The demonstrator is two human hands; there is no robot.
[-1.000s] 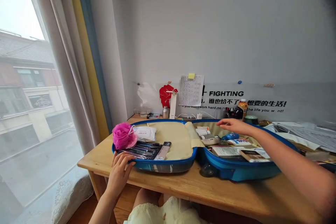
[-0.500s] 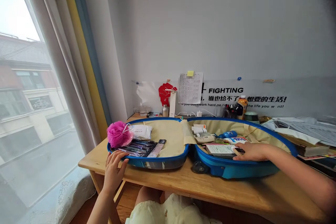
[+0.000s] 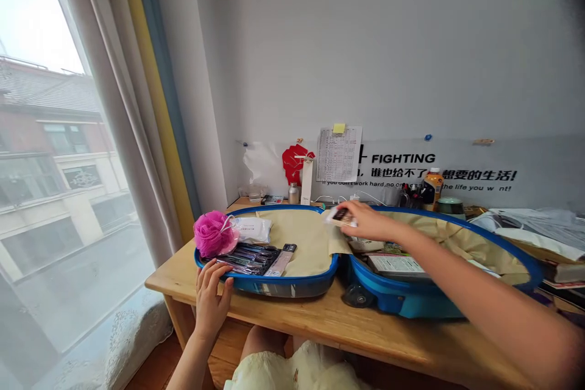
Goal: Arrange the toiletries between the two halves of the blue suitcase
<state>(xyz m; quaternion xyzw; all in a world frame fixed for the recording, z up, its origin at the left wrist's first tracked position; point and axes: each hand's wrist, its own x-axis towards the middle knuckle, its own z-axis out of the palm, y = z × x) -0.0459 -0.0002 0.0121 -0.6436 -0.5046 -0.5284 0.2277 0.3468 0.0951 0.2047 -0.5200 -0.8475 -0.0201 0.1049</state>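
A blue suitcase lies spread in two halves on the wooden table. My left hand (image 3: 214,292) rests at the near left corner of its left half (image 3: 292,286), fingers stretched over the rim and thumb apart. Beside those fingers are a pink bath puff (image 3: 212,233), a white packet (image 3: 252,229), and several flat dark packages (image 3: 253,258) with a slim pale package (image 3: 281,260). My right hand (image 3: 365,219) is closed on a small, blurred pack of cotton swabs (image 3: 342,217), raised above the hinge strip. A white box (image 3: 397,264) lies in the right half (image 3: 388,303), partly behind my forearm.
The table (image 3: 311,320) has its near edge just above my lap. An orange-labelled bottle (image 3: 432,187), a green bowl (image 3: 450,206) and a silver bottle (image 3: 293,194) stand behind the suitcase. Papers (image 3: 525,225) are piled at right; a curtain (image 3: 123,103) hangs at left.
My right hand has lifted the cotton swab pack out of the right half and carried it left to the hinge. My left hand stays at the rim. The view has shifted slightly.
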